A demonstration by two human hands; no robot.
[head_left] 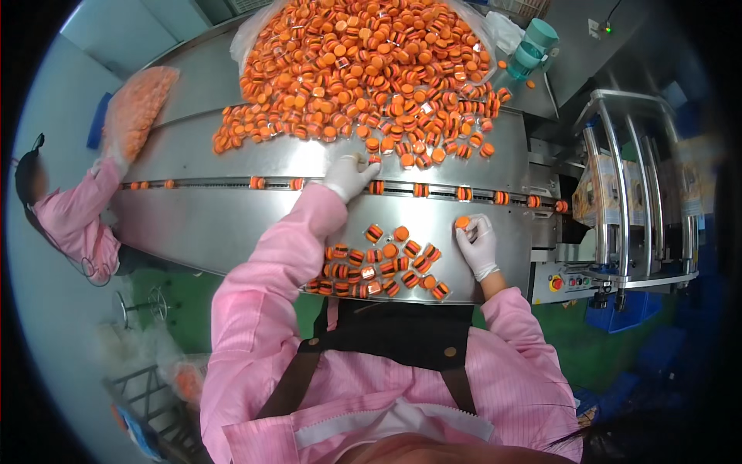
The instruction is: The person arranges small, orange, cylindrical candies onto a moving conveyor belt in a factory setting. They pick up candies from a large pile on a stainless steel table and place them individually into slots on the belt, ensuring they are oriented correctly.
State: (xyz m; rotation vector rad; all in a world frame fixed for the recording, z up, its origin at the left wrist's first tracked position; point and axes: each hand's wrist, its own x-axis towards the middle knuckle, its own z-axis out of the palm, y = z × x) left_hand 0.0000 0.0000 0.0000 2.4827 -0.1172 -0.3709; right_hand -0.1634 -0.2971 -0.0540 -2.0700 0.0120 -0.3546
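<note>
My left hand (349,176), white-gloved, reaches over the far side of the conveyor slot. Its fingers are closed at a small orange burger-shaped candy (374,160) by the fingertips. Close to the slot's near side on the right, my right hand (478,246), also gloved, pinches another orange candy (462,222) between thumb and fingers. Along the conveyor track (394,188), single layered orange, red and black candies lie spaced out in a row. A loose group of wrapped candies (386,267) spreads over the steel tabletop in front of me.
A large heap of candies (363,69) spills from a clear bag at the back. On the left, a co-worker in a pink sleeve (85,201) holds a full bag (143,104). A teal bottle (532,50) stands back right, near the wrapping machine (634,185) at the track's right end.
</note>
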